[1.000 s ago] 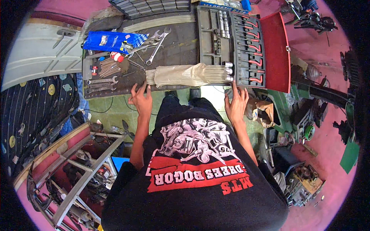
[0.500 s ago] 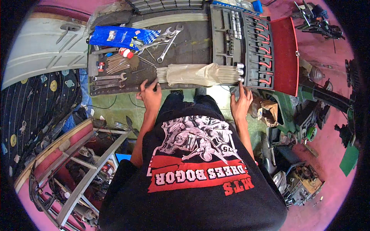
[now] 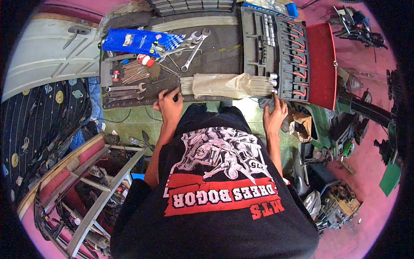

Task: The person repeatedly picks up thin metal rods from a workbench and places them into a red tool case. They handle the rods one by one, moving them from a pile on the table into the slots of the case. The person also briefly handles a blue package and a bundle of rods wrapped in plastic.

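Observation:
A bundle of thin pale rods, like welding rods, lies crosswise at the near edge of the bench, its middle wrapped in brown paper (image 3: 222, 85). My left hand (image 3: 169, 105) is at the bundle's left end, fingers curved and apart, with the fingertips by the rod ends (image 3: 186, 85). At the opposite end, my right hand (image 3: 275, 114) has its index finger stretched up to the rod tips, beside small chrome sockets (image 3: 273, 76). Neither hand is wrapped round the bundle. Whether the fingertips press on the rods is too small to tell.
Left on the dark bench mat are spanners (image 3: 125, 88), brown sticks (image 3: 137, 72), a red-and-white bottle (image 3: 145, 60) and a blue packet (image 3: 133, 41). More rods (image 3: 196, 22) lie at the back. A socket tray (image 3: 254, 60) and red tool case (image 3: 321, 64) stand right.
The bench and everything on it appear slightly further right in view. Both hands stay at the bundle's two ends, with little visible change in their fingers.

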{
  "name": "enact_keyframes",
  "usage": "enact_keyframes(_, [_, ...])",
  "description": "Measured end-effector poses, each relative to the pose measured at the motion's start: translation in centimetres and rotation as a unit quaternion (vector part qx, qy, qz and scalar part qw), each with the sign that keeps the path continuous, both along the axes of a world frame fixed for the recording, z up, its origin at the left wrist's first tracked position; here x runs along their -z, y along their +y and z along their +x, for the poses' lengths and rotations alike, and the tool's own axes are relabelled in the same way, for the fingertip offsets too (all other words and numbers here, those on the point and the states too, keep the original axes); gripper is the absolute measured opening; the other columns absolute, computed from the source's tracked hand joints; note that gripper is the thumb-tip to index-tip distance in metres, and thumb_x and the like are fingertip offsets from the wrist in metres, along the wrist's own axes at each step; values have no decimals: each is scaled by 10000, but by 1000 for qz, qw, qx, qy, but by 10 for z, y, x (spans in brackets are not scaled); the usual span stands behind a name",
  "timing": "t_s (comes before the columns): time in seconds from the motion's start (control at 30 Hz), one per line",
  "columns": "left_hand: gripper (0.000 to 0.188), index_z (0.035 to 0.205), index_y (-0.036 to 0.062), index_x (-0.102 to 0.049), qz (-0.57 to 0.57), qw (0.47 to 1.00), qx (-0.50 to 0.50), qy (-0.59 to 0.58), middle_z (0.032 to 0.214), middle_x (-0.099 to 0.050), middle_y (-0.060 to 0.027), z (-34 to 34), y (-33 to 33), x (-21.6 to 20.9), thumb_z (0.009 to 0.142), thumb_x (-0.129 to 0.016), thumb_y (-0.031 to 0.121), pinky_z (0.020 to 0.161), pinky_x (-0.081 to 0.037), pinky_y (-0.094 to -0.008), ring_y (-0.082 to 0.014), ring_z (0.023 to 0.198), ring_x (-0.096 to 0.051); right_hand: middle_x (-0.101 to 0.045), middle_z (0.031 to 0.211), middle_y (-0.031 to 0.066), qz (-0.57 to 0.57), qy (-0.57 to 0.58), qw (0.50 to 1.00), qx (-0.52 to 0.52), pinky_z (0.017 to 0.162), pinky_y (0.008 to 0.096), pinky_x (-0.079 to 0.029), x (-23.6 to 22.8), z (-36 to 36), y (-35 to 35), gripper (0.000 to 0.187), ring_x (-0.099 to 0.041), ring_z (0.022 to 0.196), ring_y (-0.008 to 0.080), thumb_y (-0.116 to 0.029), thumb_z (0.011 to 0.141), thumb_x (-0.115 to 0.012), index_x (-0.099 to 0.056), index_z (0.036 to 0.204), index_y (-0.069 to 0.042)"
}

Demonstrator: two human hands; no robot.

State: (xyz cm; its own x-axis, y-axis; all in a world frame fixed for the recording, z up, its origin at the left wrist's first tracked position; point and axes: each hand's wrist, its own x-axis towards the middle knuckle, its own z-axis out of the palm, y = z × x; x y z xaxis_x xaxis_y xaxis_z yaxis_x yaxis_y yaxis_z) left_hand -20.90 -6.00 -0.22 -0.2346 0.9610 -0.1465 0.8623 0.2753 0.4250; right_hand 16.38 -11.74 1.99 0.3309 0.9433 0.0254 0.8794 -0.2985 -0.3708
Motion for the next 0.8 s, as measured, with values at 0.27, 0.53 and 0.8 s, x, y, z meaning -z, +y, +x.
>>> enact_keyframes(0.27, [454, 1310, 253, -709, 22, 999, 42, 23, 1272, -666, -150, 4, 4, 10, 858, -719, 298, 1026, -243, -503, -254, 1376, -427, -631, 1274, 212, 16, -18, 1000, -7, 1170, 501, -284, 5, -1, 20, 551, -515, 1275, 363, -158, 878, -675, -580, 1410, -50])
enact_keyframes(0.53, [459, 1308, 260, -710, -3, 999, 31, -22, 1319, -626, -187, 7, 12, 6, 851, -725, 295, 1043, -235, -522, -265, 1391, -411, -639, 1239, 215, 44, -11, 999, -3, 1162, 506, -298, -1, 1, 33, 558, -529, 1258, 357, -156, 881, -673, -563, 1411, -22])
enact_keyframes(0.8, [457, 1301, 238, -715, -21, 999, 36, -23, 1242, -673, -151, 5, 24, -8, 848, -714, 301, 998, -263, -498, -261, 1325, -475, -640, 1241, 208, 22, 6, 1000, 9, 1166, 510, -285, -7, 1, 38, 560, -520, 1257, 349, -174, 862, -694, -585, 1395, -39])
